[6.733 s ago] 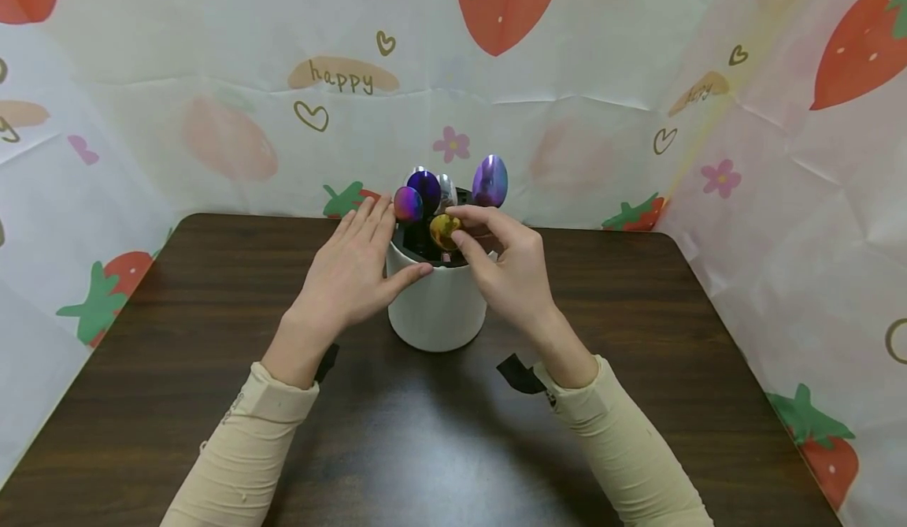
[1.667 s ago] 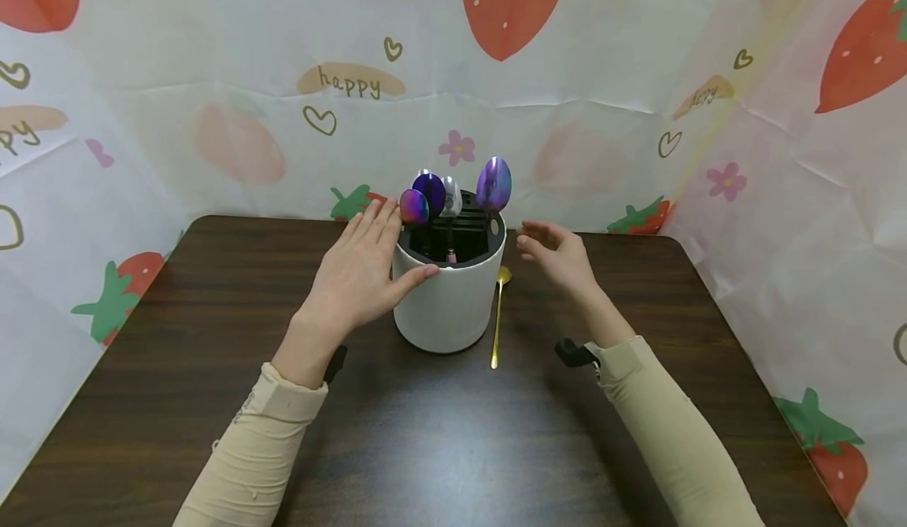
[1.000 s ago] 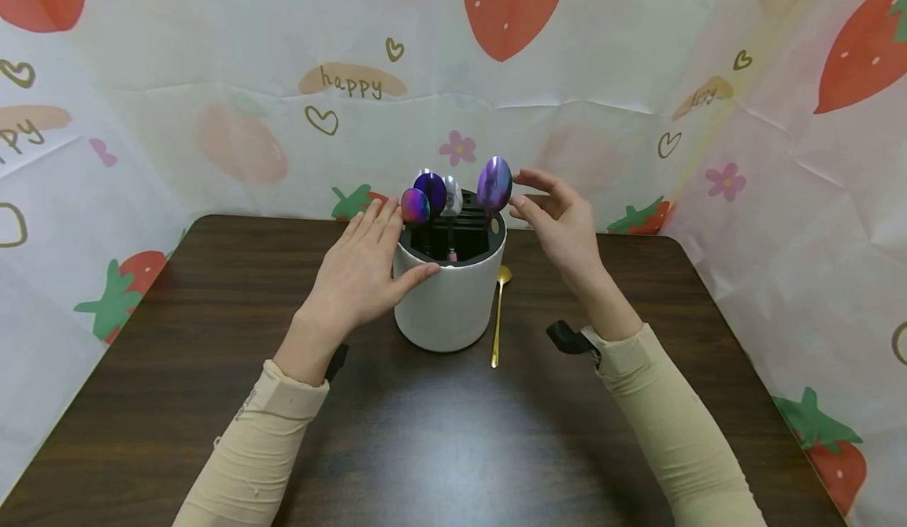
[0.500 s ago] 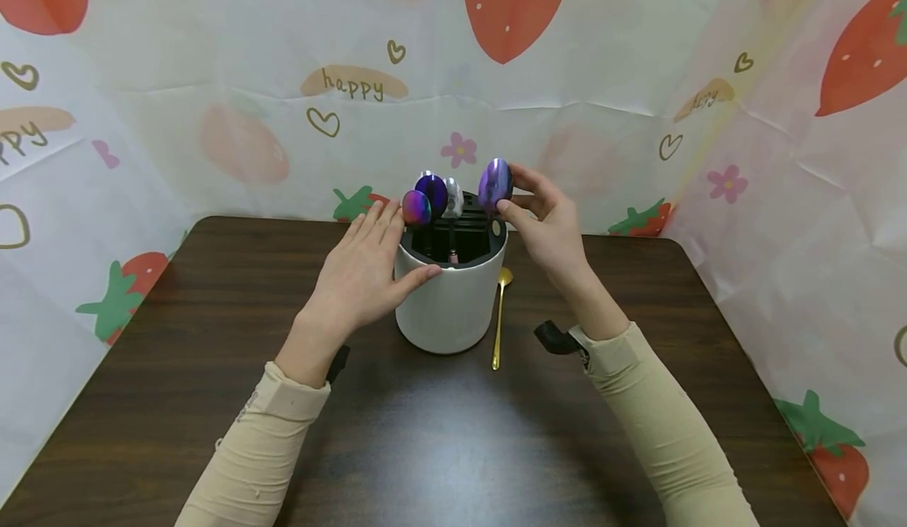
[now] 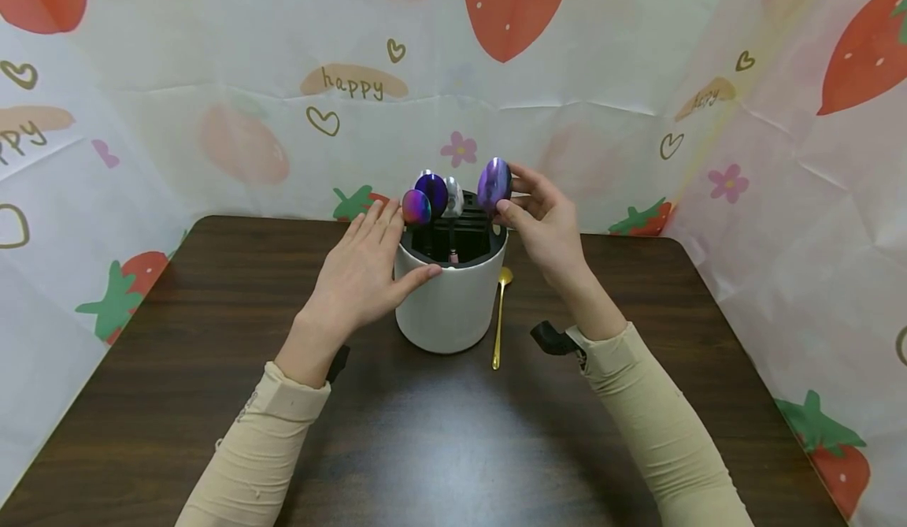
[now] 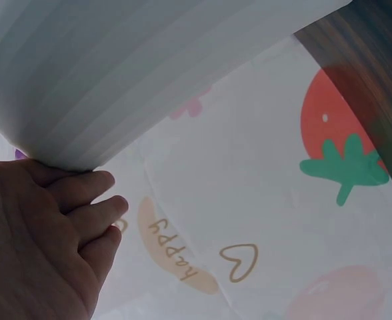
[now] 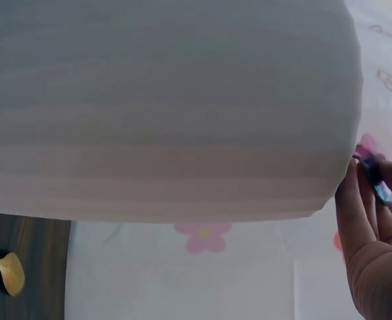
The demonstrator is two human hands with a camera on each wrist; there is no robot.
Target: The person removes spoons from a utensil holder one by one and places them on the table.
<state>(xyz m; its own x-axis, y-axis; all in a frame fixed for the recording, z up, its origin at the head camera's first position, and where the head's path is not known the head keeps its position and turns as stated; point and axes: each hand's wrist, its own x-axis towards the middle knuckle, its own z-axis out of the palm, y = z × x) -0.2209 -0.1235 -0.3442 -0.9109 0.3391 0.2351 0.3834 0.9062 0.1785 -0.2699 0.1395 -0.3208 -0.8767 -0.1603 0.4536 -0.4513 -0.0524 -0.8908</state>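
In the head view a white cylindrical utensil holder (image 5: pixel 446 306) with a black slotted insert (image 5: pixel 471 235) stands on the table. My left hand (image 5: pixel 354 271) rests against its upper left side, fingers straight and thumb over the front rim. At the right of the insert, a purple iridescent spoon (image 5: pixel 494 183) stands upright. My right hand (image 5: pixel 549 228) pinches its bowl between thumb and fingers; the right wrist view shows the grip on the spoon's edge (image 7: pixel 373 175). The lower part of its handle is hidden in the holder.
Other spoons stand at the holder's left: a pink-purple spoon (image 5: pixel 416 207), a dark violet spoon (image 5: pixel 434 194) and a silver spoon (image 5: pixel 453 196). A gold spoon (image 5: pixel 499 322) lies on the dark wooden table (image 5: pixel 439 448) right of the holder. Strawberry-printed cloth (image 5: pixel 609 54) hangs behind.
Earliest, my right hand held the gold spoon at the holder; later that spoon lies on the table. The right hand then rose to the purple spoon and pinched it. My left hand stays put.
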